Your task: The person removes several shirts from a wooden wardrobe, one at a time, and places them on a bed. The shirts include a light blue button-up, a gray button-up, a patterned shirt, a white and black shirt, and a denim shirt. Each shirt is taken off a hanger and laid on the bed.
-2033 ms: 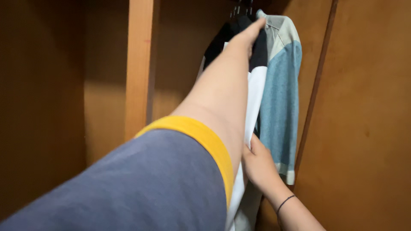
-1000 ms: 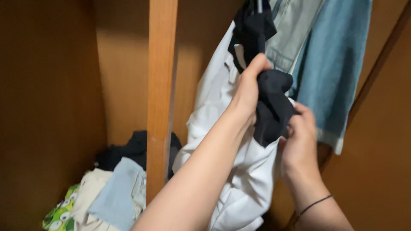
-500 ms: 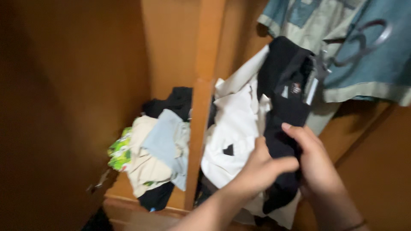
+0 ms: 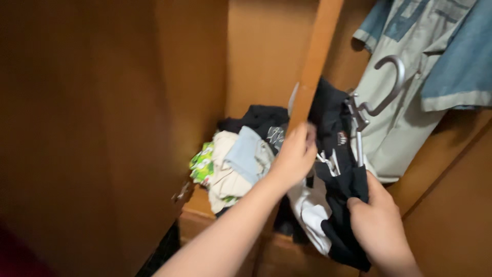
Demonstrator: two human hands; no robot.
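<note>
So the right hand [image 4: 376,225] has its fingers clamped around the lower part of a black and white garment [image 4: 333,195], which sits on a grey hanger [image 4: 376,97] in front of the wardrobe's wooden post [image 4: 315,61]; it runs roughly top to bottom, hook end up and tipped right, hem down. The left hand [image 4: 294,156] is up against the post beside the garment, fingers curled, can't tell if it's gripping anything. There's a heap of clothes [image 4: 236,159] on the wardrobe floor to the left, and a blue-and-grey shirt [image 4: 425,56] hanging upper right.
</note>
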